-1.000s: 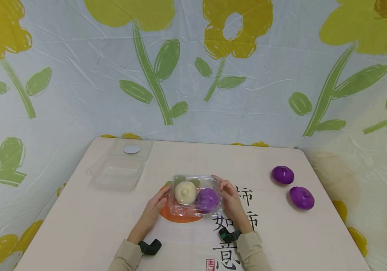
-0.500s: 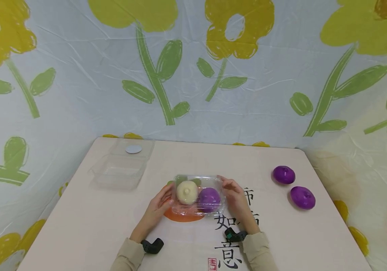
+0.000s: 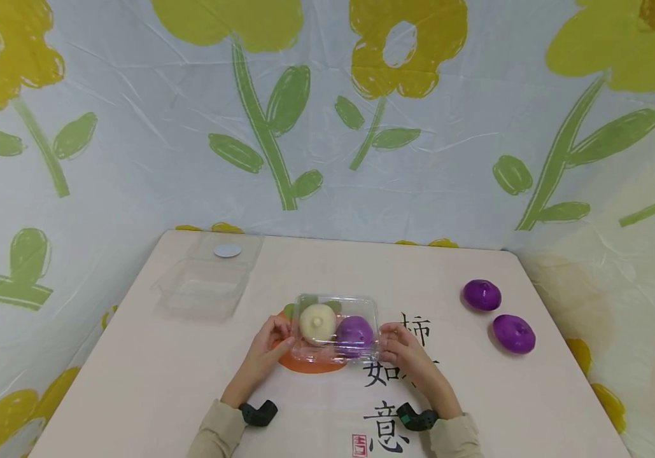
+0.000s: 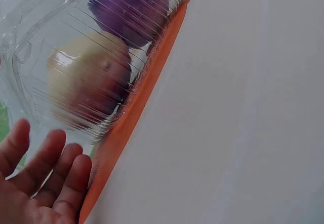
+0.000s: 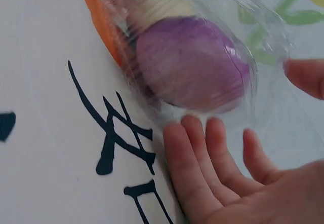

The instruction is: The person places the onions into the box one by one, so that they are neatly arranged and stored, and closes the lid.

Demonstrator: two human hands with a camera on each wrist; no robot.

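Observation:
A clear plastic clamshell box [image 3: 304, 353] sits mid-table with its lid down. Inside are a cream-coloured, onion-like bulb [image 3: 318, 323] and a shiny purple one [image 3: 354, 336], side by side. My left hand [image 3: 264, 350] is at the box's left end; in the left wrist view its fingertips [image 4: 56, 137] stand just off the ribbed wall. At the right end is my right hand [image 3: 410, 359], its fingers [image 5: 185, 158] extended close to the wall and the thumb [image 5: 306, 74] near the rim in the right wrist view. Neither hand grips the box.
Another clear clamshell [image 3: 204, 286] lies with its lid folded back at the far left. Two purple bulbs [image 3: 482, 295] rest near the table's right edge. A printed orange fruit and black characters mark the cloth [image 3: 327, 407]. A flowered curtain [image 3: 327, 210] hangs behind.
My right hand has come off the box's far right corner and moved nearer me along the right end. The left fingers have drawn slightly away from the box, which stays in place.

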